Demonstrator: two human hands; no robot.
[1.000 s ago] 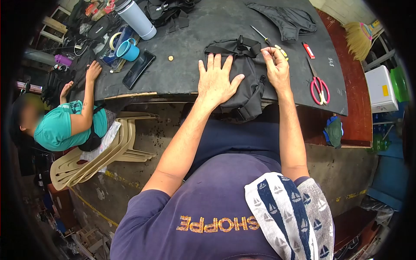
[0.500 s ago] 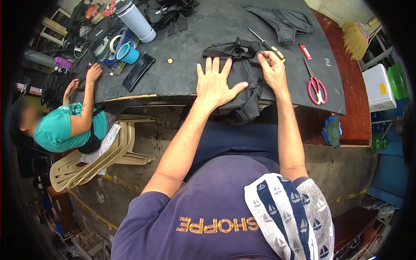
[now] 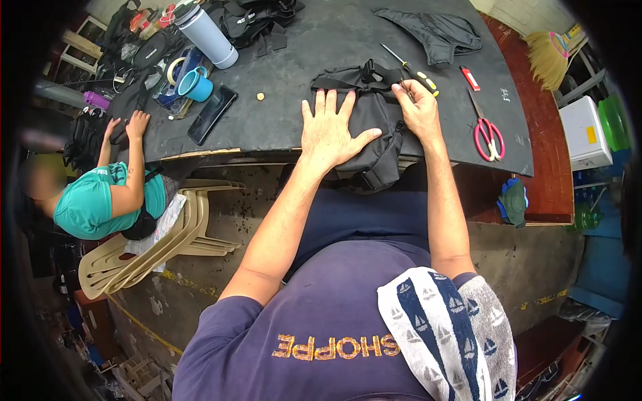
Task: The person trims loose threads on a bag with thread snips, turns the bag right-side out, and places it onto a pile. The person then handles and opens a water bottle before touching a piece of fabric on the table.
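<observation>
My left hand flat on black bag, fingers spread, gripping nothing. Bag under it on counter, near edge. My right hand at bag's upper right, fingertips pinched near strap; what they pinch, cannot tell. Scissors right of right hand, screwdriver just beyond.

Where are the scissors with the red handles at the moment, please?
In the head view, the scissors lie on the dark tabletop to the right of the person's right hand, just below the red cutter.
</observation>
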